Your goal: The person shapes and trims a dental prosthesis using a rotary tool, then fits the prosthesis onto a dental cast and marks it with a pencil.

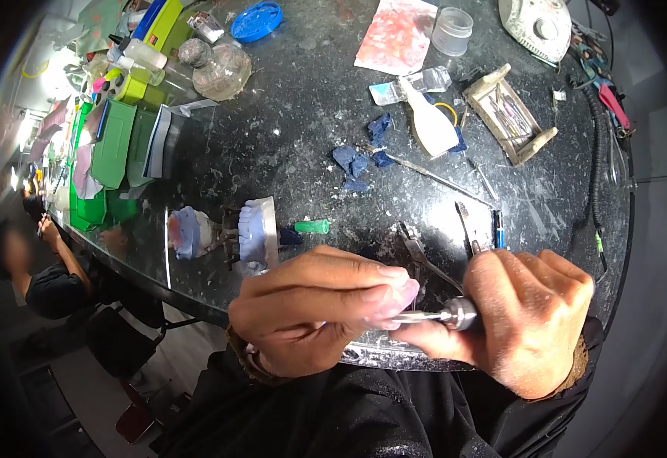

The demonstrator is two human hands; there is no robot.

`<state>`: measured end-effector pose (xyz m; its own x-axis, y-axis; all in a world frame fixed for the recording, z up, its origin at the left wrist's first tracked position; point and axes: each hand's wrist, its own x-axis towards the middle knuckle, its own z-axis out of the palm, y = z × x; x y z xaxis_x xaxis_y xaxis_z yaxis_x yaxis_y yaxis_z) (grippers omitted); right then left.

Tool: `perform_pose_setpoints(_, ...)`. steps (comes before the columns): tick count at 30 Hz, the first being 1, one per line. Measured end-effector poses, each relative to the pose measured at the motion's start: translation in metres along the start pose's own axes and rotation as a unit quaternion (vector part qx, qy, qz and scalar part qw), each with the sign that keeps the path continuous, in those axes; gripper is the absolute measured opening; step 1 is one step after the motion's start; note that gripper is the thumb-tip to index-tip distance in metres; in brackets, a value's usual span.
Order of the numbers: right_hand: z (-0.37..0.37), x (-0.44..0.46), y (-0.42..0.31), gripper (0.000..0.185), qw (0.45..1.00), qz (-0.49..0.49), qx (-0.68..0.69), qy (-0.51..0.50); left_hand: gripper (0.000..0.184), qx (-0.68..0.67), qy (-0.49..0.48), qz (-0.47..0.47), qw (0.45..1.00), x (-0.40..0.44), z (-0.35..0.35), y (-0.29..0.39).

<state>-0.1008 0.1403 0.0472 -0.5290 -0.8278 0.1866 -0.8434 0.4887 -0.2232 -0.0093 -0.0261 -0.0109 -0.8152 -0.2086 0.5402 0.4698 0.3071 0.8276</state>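
Note:
My left hand (299, 309) is closed around a small pink denture piece (399, 301), its fingers hiding most of it. In my right hand (528, 317) is a silver rotary handpiece (459, 314), gripped in the fist with the thumb below. Its thin tip points left and meets the pink piece, or lies just in front of it. White dust coats the right hand. Beyond the left hand stand blue-and-white dental casts (256, 233) on a metal articulator, near a green cap (312, 227). Metal pliers (417, 248) lie just past the fingers.
A white bottle (431, 126), blue wax scraps (351, 164), a tool holder (510, 114) and a long metal instrument (433, 177) lie on the dusty black table (295, 114). Green bins (112, 145) stand at left. Another person (55, 282) sits far left. A coiled cord (600, 153) runs along the right.

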Motion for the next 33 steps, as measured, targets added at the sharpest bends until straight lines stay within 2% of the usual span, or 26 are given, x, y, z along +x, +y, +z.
perform_pose_setpoints(2, -0.006, 0.002, 0.003, 0.062, 1.000, 0.008, 0.021, 0.021, 0.024, -0.033, 0.008, -0.032, 0.999, -0.002, -0.003, 0.000)
perform_pose_setpoints(4, -0.011, 0.003, 0.010, 0.058, 0.988, 0.026, 0.153, 0.019, 0.022, -0.194, 0.057, -0.101, 0.974, -0.003, 0.001, 0.006)
perform_pose_setpoints(5, -0.011, 0.002, 0.010, 0.054, 0.969, 0.073, 0.235, 0.015, 0.022, -0.274, 0.080, -0.133, 0.949, -0.002, 0.002, 0.008)
perform_pose_setpoints(6, -0.009, 0.003, 0.011, 0.047, 0.958, 0.074, 0.277, 0.026, 0.023, -0.275, 0.060, -0.128, 0.951, -0.002, 0.001, 0.007)
perform_pose_setpoints(8, -0.009, 0.006, 0.009, 0.042, 0.934, 0.091, 0.346, -0.014, 0.025, -0.276, 0.021, -0.116, 0.954, -0.002, -0.002, 0.004)
perform_pose_setpoints(9, -0.010, 0.007, 0.009, 0.041, 0.917, 0.097, 0.384, -0.034, 0.019, -0.289, 0.037, -0.132, 0.948, -0.002, 0.001, 0.006)
perform_pose_setpoints(12, -0.006, 0.006, 0.008, 0.042, 0.904, 0.073, 0.418, -0.056, 0.015, -0.268, 0.010, -0.101, 0.958, -0.003, -0.001, 0.001)
perform_pose_setpoints(13, -0.005, 0.007, 0.004, 0.041, 0.897, 0.089, 0.429, -0.053, 0.011, -0.274, 0.047, -0.129, 0.952, -0.002, 0.003, 0.006)
perform_pose_setpoints(16, -0.017, 0.008, 0.007, 0.037, 0.899, 0.127, 0.404, -0.108, 0.010, -0.217, 0.022, -0.073, 0.973, -0.002, -0.001, 0.001)
perform_pose_setpoints(17, -0.013, 0.006, 0.008, 0.038, 0.908, 0.105, 0.398, -0.077, 0.010, -0.168, 0.040, -0.038, 0.984, -0.002, 0.000, 0.003)
perform_pose_setpoints(18, -0.020, 0.006, 0.008, 0.037, 0.913, 0.121, 0.370, -0.124, 0.016, -0.105, 0.033, -0.011, 0.994, 0.000, -0.001, 0.008)
perform_pose_setpoints(20, -0.014, 0.004, 0.005, 0.035, 0.902, 0.102, 0.414, -0.070, 0.020, -0.024, 0.032, 0.058, 0.997, -0.003, 0.004, 0.012)
perform_pose_setpoints(21, -0.018, 0.006, 0.006, 0.035, 0.898, 0.091, 0.420, -0.090, 0.020, 0.034, 0.022, 0.101, 0.994, -0.002, 0.003, 0.012)
perform_pose_setpoints(24, -0.016, 0.004, -0.001, 0.030, 0.903, 0.096, 0.413, -0.062, 0.024, 0.099, -0.050, 0.131, 0.985, -0.007, -0.007, 0.021)
perform_pose_setpoints(26, -0.018, 0.004, -0.005, 0.023, 0.885, 0.142, 0.439, -0.065, 0.026, 0.108, -0.060, 0.108, 0.986, -0.010, -0.010, 0.022)
perform_pose_setpoints(28, -0.023, 0.005, -0.008, 0.021, 0.872, 0.189, 0.442, -0.089, 0.028, 0.053, -0.075, 0.052, 0.994, -0.010, -0.014, 0.022)
perform_pose_setpoints(29, -0.020, 0.004, -0.011, 0.022, 0.845, 0.205, 0.491, -0.064, 0.028, 0.042, -0.090, 0.034, 0.994, -0.008, -0.024, 0.027)
perform_pose_setpoints(30, -0.017, 0.005, -0.014, 0.022, 0.820, 0.228, 0.523, -0.043, 0.028, 0.071, -0.087, 0.038, 0.993, -0.005, -0.033, 0.033)
perform_pose_setpoints(32, -0.010, 0.005, -0.011, 0.021, 0.818, 0.217, 0.531, -0.031, 0.031, 0.121, -0.102, -0.072, 0.985, -0.012, -0.052, 0.049)
perform_pose_setpoints(33, -0.010, 0.005, -0.010, 0.020, 0.816, 0.223, 0.532, -0.033, 0.032, 0.163, -0.130, -0.089, 0.974, -0.018, -0.058, 0.052)
